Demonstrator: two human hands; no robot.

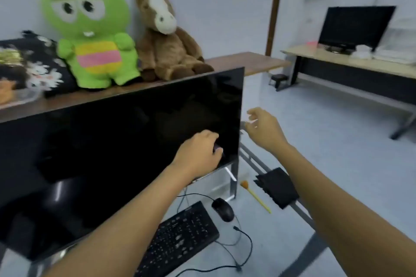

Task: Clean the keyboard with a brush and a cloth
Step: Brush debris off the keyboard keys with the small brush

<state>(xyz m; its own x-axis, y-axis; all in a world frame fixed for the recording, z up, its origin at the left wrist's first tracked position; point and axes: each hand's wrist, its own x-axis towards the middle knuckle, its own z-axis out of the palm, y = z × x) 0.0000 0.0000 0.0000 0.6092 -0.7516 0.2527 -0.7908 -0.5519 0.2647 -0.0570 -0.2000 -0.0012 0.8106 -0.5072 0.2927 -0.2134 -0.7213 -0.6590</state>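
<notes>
Left hand (199, 153): fingers curling in front of the monitor (126, 148); grip content unclear.
Right hand (263, 129): hanging loosely open beside monitor edge.
Keyboard (180, 240): lying on desk (281, 254), beside mouse (222, 209).
Brush (255, 197), black cloth (278, 186): sitting untouched near desk edge.

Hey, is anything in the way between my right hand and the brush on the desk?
Nothing visible blocks it. The right hand is raised beside the monitor's right edge, and the yellow-handled brush lies below it on the desk, between the mouse and the black cloth, uncovered.
</notes>
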